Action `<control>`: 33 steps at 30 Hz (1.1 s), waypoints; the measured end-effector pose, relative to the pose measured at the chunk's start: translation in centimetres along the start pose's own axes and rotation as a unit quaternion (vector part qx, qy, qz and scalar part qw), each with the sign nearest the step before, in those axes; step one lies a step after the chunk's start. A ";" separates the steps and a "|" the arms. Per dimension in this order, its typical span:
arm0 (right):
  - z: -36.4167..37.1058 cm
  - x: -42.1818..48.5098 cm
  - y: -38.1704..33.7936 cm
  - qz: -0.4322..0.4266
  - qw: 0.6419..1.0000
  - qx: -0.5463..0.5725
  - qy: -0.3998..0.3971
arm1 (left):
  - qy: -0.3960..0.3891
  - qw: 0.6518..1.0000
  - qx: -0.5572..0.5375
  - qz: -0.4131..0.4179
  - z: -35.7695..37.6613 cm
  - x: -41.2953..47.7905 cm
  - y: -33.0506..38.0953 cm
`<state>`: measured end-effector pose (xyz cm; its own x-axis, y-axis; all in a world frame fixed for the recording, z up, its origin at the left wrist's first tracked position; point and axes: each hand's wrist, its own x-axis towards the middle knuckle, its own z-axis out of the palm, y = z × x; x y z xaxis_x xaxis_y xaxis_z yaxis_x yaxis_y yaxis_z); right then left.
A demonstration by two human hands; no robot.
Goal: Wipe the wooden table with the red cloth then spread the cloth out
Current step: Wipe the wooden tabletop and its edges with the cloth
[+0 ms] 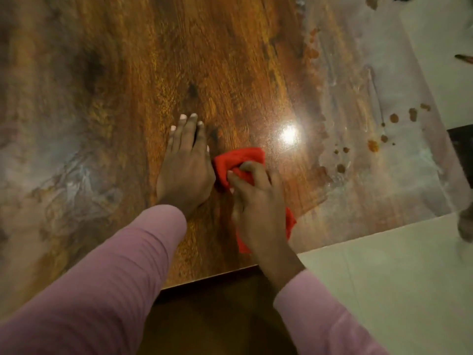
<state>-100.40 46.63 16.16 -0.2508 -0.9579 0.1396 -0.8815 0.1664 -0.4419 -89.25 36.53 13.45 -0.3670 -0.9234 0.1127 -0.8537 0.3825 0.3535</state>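
Note:
The wooden table (179,60) fills most of the view, glossy brown in the middle and hazy grey-white at both sides. A red cloth (235,160) lies bunched on it near the front edge. My right hand (256,201) presses down on the cloth with its fingers curled into the folds; a red corner sticks out beside the wrist. My left hand (185,162) lies flat on the bare wood just left of the cloth, fingers stretched out and touching the cloth's edge. Both arms wear pink sleeves.
Brown spots (394,118) dot the hazy right part of the table. A lamp's glare (289,133) shines right of the cloth. The table's front edge (210,278) runs near my wrists, with pale floor tiles (384,278) beyond the right corner.

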 end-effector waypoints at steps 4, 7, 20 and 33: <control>-2.3 0.0 3.9 -0.013 0.998 -0.049 -0.032 | -0.006 1.000 -0.011 0.005 -0.2 -0.2 -0.2; -4.6 2.3 7.8 0.114 0.992 -0.058 0.015 | 0.002 1.000 -0.011 0.008 -0.2 -0.2 0.0; -0.1 -7.3 -3.8 0.146 0.988 -0.041 0.005 | -0.010 0.999 -0.022 0.043 -0.5 -0.4 -0.2; 4.2 -5.2 -10.4 0.525 0.812 0.022 0.252 | -0.104 0.944 -0.026 0.313 -1.2 -0.8 0.8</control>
<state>-88.26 48.92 16.29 -0.9973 -0.0735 0.0048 -0.0626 0.8114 -0.5811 -89.23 37.54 14.74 -0.8630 -0.4877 0.1315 -0.4276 0.8439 0.3240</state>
